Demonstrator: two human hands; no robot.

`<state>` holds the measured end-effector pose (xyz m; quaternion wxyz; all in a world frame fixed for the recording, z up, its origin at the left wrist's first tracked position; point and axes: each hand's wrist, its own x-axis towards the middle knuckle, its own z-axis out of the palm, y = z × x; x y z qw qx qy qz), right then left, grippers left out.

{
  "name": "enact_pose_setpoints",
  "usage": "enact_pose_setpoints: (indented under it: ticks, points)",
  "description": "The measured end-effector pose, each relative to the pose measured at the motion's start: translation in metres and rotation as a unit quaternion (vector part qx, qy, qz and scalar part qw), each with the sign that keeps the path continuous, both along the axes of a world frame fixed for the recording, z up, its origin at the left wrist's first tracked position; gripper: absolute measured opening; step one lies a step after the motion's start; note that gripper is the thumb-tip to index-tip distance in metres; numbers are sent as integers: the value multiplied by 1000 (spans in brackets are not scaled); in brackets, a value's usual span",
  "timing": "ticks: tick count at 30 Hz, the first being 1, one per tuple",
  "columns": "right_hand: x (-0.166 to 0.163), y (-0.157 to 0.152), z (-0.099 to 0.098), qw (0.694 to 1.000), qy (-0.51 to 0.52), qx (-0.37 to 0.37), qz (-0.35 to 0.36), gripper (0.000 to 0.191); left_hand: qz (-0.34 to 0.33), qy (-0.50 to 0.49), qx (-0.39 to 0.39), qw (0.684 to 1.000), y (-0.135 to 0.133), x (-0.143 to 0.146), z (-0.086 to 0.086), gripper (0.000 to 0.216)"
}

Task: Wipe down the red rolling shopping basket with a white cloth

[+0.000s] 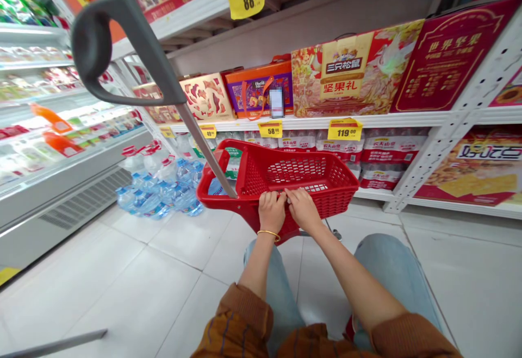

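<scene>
red wheeled basket, centre of the frame, its grey handle reaching to the upper left. your left hand and right hand curl closed over its near edge, side by side; whether they also pinch the small pale part between them cannot be told. your hold appears complete; further progress cannot be judged. outward: bottled water at left centre, gift boxes across the upper shelf.

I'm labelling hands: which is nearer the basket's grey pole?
The left hand, on the red basket's near rim, right of the grey pole; the right hand is farther right along that rim.
</scene>
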<state>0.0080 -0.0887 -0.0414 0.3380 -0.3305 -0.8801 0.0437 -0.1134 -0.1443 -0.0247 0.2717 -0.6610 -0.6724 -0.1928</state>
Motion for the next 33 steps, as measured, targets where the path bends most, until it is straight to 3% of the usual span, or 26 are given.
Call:
enact_pose_setpoints:
  ticks: [10,22,33]
  points:
    - [19,9,-1,998,-58,35,1,44,-22,9,12,1000,-5,-8,4,23]
    - [59,22,-11,993,-101,36,-50,41,-44,-3,5,999,-12,-23,7,23]
    - [40,2,-3,989,-131,-2,-70,41,-31,-32,3,999,-20,-38,15,24]
